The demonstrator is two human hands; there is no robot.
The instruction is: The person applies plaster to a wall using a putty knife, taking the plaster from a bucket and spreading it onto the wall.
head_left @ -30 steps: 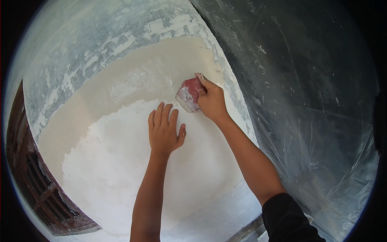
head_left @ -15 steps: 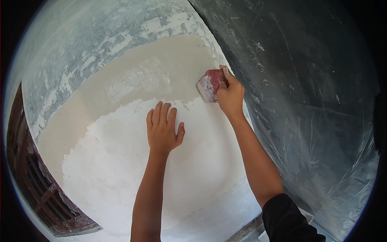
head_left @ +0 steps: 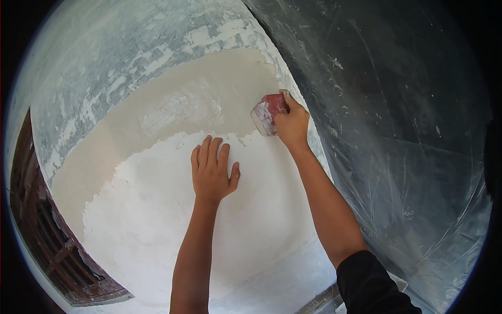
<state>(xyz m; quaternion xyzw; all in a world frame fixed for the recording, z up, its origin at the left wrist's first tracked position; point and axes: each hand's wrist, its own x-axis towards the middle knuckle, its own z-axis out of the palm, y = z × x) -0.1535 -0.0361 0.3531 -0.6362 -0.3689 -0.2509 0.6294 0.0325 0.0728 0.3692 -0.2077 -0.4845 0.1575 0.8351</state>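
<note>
A red putty scraper (head_left: pixel 270 111) smeared with white is pinched in my right hand (head_left: pixel 294 123), with thumb and fingers closed round its right side. Its pale lower-left edge lies against the wall near the right corner, where a band of beige filler (head_left: pixel 230 78) meets the white coat (head_left: pixel 157 209). My left hand (head_left: pixel 210 172) holds nothing. Palm toward the wall, it lies over the white coat with fingers stretched out and the thumb apart. The fingertips come close to the lower border of the beige band.
A dark plastic sheet (head_left: pixel 397 115) hangs along the right side of the wall. Farther up, the wall (head_left: pixel 125 52) is grey-green with patchy white streaks. At the lower left is a brown slatted window frame (head_left: pixel 63 251). A ledge shows at the bottom right.
My right hand and the scraper have shifted slightly left and down along the wall. My left hand stays in nearly the same place, and the view has tilted a little.
</note>
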